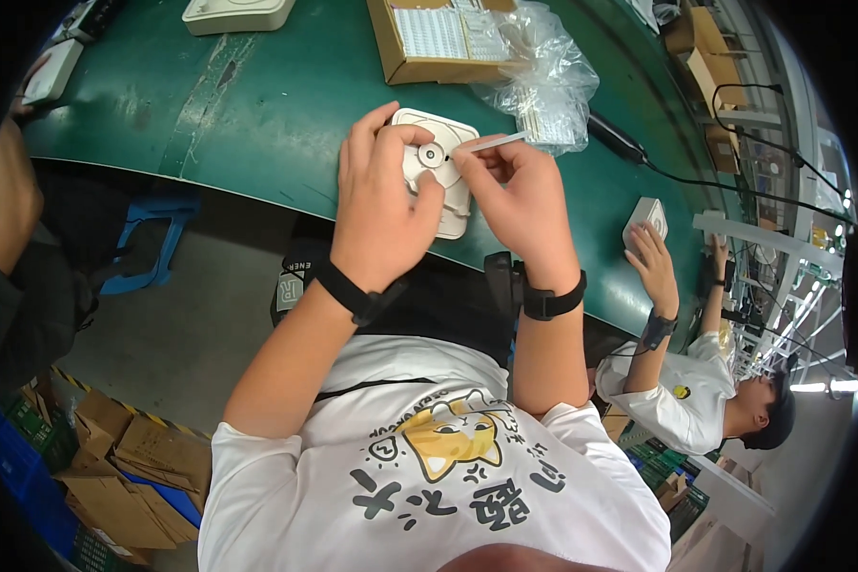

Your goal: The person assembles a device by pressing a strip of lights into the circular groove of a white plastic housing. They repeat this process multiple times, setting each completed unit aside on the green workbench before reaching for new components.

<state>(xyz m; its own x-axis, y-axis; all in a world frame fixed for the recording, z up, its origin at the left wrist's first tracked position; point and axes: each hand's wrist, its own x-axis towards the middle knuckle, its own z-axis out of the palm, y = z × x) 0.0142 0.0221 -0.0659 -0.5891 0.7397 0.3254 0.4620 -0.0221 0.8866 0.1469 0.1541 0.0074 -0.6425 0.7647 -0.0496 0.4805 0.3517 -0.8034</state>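
Observation:
A white square plastic housing (456, 212) with rounded corners and a round hub in it lies on the green table in front of me. My left hand (379, 191) is closed around its left side, with fingertips and thumb close to the hub. At the housing's right side, my right hand (517, 186) pinches a thin white strip (507, 140), whose free end points right. Beside the hub, near my right fingertips, there is a small dark spot. My fingers cover part of the housing.
Beyond the housing stand an open cardboard box (412, 70) of white parts and a clear plastic bag (555, 81). A black cylindrical tool (617, 138) with a cable lies to the right. Co-workers handle white housings at both sides. Another housing (238, 13) sits at the far edge.

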